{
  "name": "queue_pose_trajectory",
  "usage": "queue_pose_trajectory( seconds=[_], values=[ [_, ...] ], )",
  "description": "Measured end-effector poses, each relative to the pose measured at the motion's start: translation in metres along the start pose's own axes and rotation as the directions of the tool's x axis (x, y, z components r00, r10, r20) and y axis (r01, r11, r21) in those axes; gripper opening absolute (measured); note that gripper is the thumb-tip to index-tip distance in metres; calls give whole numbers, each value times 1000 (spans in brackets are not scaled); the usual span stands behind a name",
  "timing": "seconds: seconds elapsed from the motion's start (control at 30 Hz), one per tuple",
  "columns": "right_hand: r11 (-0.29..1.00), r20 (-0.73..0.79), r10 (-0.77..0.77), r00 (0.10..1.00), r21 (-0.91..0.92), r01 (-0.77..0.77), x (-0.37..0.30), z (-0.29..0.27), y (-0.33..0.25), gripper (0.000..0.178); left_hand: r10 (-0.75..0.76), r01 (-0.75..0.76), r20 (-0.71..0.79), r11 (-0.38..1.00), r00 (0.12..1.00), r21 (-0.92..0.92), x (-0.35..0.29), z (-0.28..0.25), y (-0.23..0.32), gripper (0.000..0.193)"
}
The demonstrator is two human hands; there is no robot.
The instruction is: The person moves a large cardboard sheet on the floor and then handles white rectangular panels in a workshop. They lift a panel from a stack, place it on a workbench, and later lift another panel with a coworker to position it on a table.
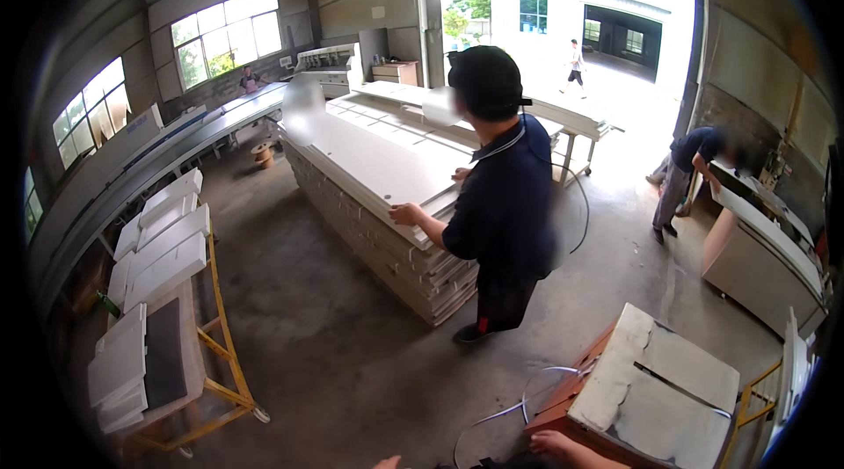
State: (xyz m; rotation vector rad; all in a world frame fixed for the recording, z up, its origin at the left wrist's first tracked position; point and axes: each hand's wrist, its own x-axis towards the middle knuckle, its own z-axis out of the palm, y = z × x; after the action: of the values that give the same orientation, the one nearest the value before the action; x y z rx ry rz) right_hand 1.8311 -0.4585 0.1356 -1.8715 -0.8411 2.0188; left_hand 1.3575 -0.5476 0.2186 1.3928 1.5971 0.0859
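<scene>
At the bottom edge, right hand (563, 448) is near the reddish-brown box with worn cream top (681, 356), lower right; I cannot tell its grip, nor the cropped left hand's (388, 463). Large flat white panels (374, 144) lie stacked mid-frame, probably for even support.

Cream-topped reddish-brown cabinet (629, 399), white panels (378, 148), yellow cart frame (225, 321)

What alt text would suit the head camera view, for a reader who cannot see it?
A worker in dark clothes stands at a stack of pale panels in a workshop. At the lower edge, the camera wearer's right hand is beside a worn-topped brown box; the left hand barely shows.
</scene>
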Motion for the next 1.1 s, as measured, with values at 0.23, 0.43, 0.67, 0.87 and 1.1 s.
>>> queue_pose_trajectory(
  seconds=[0.23, 0.43, 0.67, 0.87, 1.1],
  values=[
    [523, 300, -838, 456, 206, 827, -81, 226, -370, 66, -253, 200, -87, 897, 964, -394, 19, 42, -213, 41],
    [310, 370, -851, 373, -220, 925, -8, 279, -447, 48, -376, 189, -255, 817, 891, -545, 112, -132, -181, 40],
    [794, 233, -519, 823, -225, 564, 230, 333, -405, 40, -511, 153, -331, 693, 794, -704, 209, -293, -217, 40],
    [571, 341, -619, 708, -423, 703, 272, 421, -624, 38, -701, 33, -327, 447, 634, -894, 238, -404, -262, 40],
    [219, 274, -870, 410, -529, 820, 367, 476, -877, 34, -656, 166, -423, 641, 625, -750, 376, -532, -291, 37]
  ],
)
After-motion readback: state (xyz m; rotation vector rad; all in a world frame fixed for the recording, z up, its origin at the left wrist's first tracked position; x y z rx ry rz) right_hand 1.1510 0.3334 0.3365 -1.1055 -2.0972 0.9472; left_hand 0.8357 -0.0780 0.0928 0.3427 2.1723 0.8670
